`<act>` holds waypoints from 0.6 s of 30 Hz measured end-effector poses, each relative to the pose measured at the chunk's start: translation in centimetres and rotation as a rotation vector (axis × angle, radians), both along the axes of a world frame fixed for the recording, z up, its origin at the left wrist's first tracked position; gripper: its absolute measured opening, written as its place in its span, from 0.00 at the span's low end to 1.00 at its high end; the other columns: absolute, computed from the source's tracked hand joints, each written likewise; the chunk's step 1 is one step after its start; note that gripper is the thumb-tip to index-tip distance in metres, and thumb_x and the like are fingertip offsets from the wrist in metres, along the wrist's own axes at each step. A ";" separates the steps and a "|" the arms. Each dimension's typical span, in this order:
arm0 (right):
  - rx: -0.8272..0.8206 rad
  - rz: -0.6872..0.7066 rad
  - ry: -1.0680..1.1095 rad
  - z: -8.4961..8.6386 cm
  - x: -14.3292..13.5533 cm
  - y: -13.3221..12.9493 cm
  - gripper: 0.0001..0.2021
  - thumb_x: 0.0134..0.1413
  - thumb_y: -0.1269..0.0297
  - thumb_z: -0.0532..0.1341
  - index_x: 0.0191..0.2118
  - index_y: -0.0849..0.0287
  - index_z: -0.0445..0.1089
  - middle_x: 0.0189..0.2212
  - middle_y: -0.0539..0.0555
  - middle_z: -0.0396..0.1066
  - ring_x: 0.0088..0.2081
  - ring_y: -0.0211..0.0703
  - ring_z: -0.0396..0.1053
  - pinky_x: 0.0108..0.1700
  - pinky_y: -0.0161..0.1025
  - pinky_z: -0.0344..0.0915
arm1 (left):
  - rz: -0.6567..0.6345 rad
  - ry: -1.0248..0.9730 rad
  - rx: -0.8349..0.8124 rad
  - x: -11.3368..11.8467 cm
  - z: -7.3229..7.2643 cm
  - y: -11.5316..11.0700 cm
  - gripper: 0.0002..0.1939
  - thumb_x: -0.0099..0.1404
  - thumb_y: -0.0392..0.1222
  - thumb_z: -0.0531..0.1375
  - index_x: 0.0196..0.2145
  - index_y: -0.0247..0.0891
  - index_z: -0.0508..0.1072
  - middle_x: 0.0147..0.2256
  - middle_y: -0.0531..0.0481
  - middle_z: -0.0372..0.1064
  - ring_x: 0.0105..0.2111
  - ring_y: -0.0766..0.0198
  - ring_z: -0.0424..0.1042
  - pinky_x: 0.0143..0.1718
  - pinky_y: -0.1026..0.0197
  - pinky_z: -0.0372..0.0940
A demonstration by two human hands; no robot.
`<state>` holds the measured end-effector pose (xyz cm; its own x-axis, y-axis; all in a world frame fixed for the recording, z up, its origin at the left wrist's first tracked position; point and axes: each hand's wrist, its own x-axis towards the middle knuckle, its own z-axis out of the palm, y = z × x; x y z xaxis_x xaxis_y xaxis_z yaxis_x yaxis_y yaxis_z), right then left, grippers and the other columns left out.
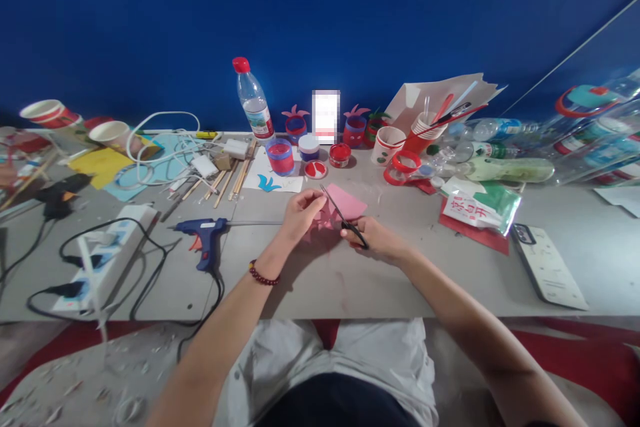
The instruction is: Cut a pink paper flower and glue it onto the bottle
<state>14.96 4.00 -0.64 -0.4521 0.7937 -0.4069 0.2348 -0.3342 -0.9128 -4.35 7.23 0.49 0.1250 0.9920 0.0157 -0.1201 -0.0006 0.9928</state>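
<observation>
In the head view, my left hand (305,208) pinches the left side of a piece of pink paper (350,201) above the table. My right hand (377,239) grips black-handled scissors (354,232), whose blades point up and left across the paper, close to my left fingertips. Part of the paper's lower edge looks cut into points. Just beyond my hands lie a blue paper cutout (269,183) on a white sheet (293,183) and a red-and-white lid (316,169). A blue-and-red painted cup (280,157) stands on the sheet's far side.
A blue glue gun (204,237) and a white power strip (113,260) with trailing cords lie to the left. A bottle with a red cap (256,107) stands at the back. Paper cups (388,145), plastic bottles (505,169) and a phone (549,267) are on the right.
</observation>
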 end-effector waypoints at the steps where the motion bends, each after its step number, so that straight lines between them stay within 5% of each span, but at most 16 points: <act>1: 0.002 0.001 0.003 0.0 0.0 0.0 0.24 0.46 0.46 0.68 0.22 0.57 0.56 0.14 0.42 0.52 0.15 0.27 0.46 0.16 0.29 0.41 | 0.021 -0.003 0.005 0.0 0.1 0.1 0.13 0.53 0.49 0.65 0.25 0.37 0.71 0.20 0.56 0.64 0.20 0.70 0.62 0.23 0.66 0.59; 18: 0.041 0.014 0.094 0.1 0.0 0.1 0.24 0.46 0.46 0.68 0.20 0.59 0.59 0.15 0.45 0.57 0.16 0.28 0.50 0.17 0.29 0.47 | 0.006 0.104 0.097 0.2 0.2 -0.1 0.11 0.56 0.48 0.64 0.25 0.37 0.71 0.21 0.55 0.64 0.22 0.70 0.62 0.25 0.66 0.59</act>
